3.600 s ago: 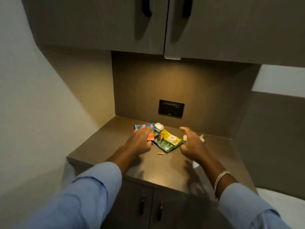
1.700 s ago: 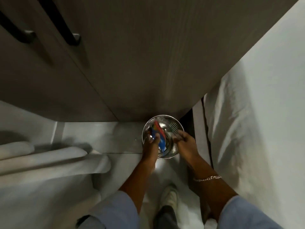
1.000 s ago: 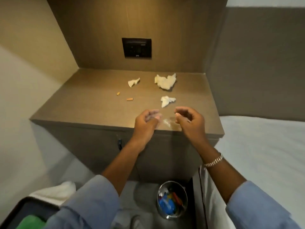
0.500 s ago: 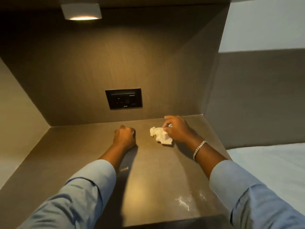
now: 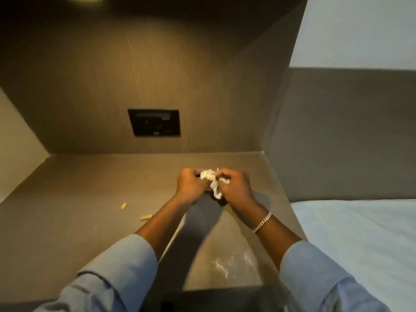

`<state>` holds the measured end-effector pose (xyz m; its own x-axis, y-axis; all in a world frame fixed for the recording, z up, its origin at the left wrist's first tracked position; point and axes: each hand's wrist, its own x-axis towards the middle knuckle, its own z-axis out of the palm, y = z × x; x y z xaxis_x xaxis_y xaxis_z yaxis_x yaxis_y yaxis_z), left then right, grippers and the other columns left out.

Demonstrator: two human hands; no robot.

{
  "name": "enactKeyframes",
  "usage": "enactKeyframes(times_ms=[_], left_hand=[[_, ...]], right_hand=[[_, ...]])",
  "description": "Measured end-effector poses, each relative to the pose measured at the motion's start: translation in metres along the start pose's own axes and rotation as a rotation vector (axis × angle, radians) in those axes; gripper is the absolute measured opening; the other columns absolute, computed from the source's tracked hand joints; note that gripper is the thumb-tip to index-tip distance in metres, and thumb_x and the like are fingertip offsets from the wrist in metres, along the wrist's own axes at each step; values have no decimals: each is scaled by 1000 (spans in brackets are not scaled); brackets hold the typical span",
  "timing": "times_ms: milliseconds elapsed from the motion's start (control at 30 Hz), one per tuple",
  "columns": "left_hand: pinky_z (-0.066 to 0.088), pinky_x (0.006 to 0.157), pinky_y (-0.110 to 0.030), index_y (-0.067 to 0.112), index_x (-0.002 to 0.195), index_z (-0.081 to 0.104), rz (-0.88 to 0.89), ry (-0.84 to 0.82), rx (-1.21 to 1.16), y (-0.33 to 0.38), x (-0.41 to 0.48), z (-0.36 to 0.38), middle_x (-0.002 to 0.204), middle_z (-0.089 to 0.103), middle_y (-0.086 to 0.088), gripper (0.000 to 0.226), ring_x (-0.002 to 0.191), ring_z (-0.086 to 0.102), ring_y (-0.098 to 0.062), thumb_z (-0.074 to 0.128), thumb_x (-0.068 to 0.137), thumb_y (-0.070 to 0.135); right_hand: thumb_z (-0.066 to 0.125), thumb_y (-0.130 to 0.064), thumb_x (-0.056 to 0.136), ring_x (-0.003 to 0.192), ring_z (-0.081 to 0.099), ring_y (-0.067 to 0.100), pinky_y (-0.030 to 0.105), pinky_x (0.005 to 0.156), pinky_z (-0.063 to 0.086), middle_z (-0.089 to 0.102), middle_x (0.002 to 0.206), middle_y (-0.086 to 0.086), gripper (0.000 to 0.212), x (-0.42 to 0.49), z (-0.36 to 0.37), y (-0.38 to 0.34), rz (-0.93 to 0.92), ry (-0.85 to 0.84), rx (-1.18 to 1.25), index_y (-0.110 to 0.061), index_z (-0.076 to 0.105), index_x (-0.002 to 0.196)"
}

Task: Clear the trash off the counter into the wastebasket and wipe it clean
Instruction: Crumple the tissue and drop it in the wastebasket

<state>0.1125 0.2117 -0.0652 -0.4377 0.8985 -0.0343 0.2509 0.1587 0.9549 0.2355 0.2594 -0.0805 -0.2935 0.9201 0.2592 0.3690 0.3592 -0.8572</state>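
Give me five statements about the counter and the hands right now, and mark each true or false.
1. Both hands, left and right, hold the crumpled tissue. True.
2. Two small butts lie on the counter, left of the hands. True.
3. A bracelet is on the left wrist. False: the right wrist.
4. The white smear is at the counter's back edge. False: near the front edge.
5. Snack wrappers lie on the counter. False: none are visible.
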Motion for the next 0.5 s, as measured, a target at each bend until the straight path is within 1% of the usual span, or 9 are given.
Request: enactKeyframes(times_ms=[33,67,100,167,200,233,300,400,500], left_hand=[[52,60,-19,-4,100,75,-2,15,-77,5,-23,-1,89,74,-15,25,80,62,-16,71,76,-8],[54,64,-23,-5,102,74,8,22,-139,10,-47,-4,86,75,-15,27,79,62,-17,71,75,-12],[54,67,-27,-4,101,73,20,23,-189,12,-71,-3,78,76,-8,30,74,62,-16,71,73,-15],[57,66,-28,-2,100,73,39,34,-238,10,-121,-2,61,74,11,36,65,64,-10,73,68,-16],[59,64,-26,-3,99,74,32,40,-246,5,-149,2,60,73,12,34,62,65,-9,74,67,-15],[59,62,-24,-2,96,75,29,45,-262,1,-177,8,63,74,9,30,62,67,-10,76,68,-12],[57,63,-27,1,92,75,34,66,-271,-17,-230,25,73,74,-10,23,68,67,-17,76,71,-9],[56,73,-34,-4,99,75,-72,92,-239,-68,-291,62,94,74,-19,27,80,67,-23,70,74,-13],[57,79,-36,-6,105,73,-340,104,-208,-146,-324,108,101,75,-24,28,86,69,-24,68,78,-13]], right_hand=[[70,-5,73,74,71,19,39,71,58,78,79,10,10,-19,-9,-6,1,-8,61,-10,76,80],[71,-7,74,74,69,15,36,71,56,78,81,12,8,-40,-18,-14,-21,-25,103,-9,76,80],[73,-9,74,73,66,13,33,69,54,77,81,13,7,-61,-30,-19,-57,-41,119,-7,76,80],[76,-12,74,69,66,14,30,66,52,77,77,12,7,-105,-51,-28,-137,-44,129,-7,76,78],[78,-13,74,69,68,16,29,65,52,76,77,9,6,-130,-61,-27,-162,-52,127,-8,76,78],[78,-12,75,70,68,16,27,64,53,75,77,5,6,-155,-69,-23,-194,-64,128,-8,76,80],[74,-7,78,73,65,8,20,66,52,72,82,-1,8,-207,-81,-6,-198,-102,153,-7,74,86],[68,-3,85,88,67,6,22,78,55,71,94,-3,17,-283,-85,41,7,-210,255,-9,68,101],[65,-2,88,96,67,5,21,85,56,69,101,-6,21,-344,-70,113,260,-293,261,-8,62,108]])
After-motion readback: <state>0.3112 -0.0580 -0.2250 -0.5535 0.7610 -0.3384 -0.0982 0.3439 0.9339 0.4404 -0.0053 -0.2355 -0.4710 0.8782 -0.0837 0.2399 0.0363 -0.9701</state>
